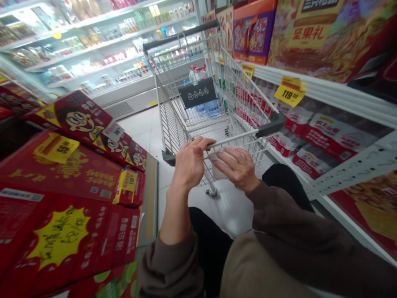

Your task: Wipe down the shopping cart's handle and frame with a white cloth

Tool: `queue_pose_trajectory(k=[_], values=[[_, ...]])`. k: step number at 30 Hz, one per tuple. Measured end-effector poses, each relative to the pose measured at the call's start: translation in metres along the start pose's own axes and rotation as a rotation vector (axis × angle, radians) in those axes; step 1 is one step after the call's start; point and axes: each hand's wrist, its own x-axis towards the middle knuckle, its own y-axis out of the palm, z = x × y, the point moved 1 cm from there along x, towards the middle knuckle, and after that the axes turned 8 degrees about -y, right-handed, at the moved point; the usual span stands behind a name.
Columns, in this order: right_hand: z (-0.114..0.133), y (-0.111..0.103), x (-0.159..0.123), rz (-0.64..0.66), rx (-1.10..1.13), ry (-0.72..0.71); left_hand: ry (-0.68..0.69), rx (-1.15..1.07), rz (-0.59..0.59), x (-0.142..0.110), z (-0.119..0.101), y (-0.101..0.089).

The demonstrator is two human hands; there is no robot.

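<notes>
My left hand [190, 162] is closed on the near bar of a metal shopping cart [240, 135], at the bar's left part. Right beside it, my right hand [240, 167] presses a thin white cloth [217, 171] against the wire just under that bar. The fingers lie over the cloth and partly hide it; I cannot tell whether it is a tissue or a wipe. A dark sign plate [198, 93] with white characters hangs inside the cart. Dark grey plastic corner pieces [271, 125] cap the bar's ends.
Stacked red gift boxes [77, 169] with yellow price tags crowd the left side. Shelves with packed bottles [338, 130] and large snack boxes [310, 37] line the right. A lit refrigerated display [102, 54] stands beyond the cart. White floor tiles [141, 128] show between them.
</notes>
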Motion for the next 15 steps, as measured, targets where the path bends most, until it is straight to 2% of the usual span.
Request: queue_pose_trajectory(k=[4,6,9,13,15], values=[[-0.039,-0.012,-0.029,-0.032,-0.058,0.170,-0.022,-0.082,0.012,-0.003,0.015,-0.008],[-0.051,-0.020,-0.037,-0.055,-0.088,0.226,-0.038,-0.131,-0.022,-0.001,0.018,-0.009],[-0.041,-0.021,-0.032,-0.036,-0.039,0.228,-0.033,-0.135,-0.056,0.005,0.009,-0.001],[-0.016,-0.010,-0.011,0.003,0.019,0.103,0.062,-0.112,-0.005,0.016,-0.015,0.019],[-0.020,-0.008,-0.011,0.010,0.005,0.088,0.060,-0.105,-0.001,0.018,-0.019,0.024]])
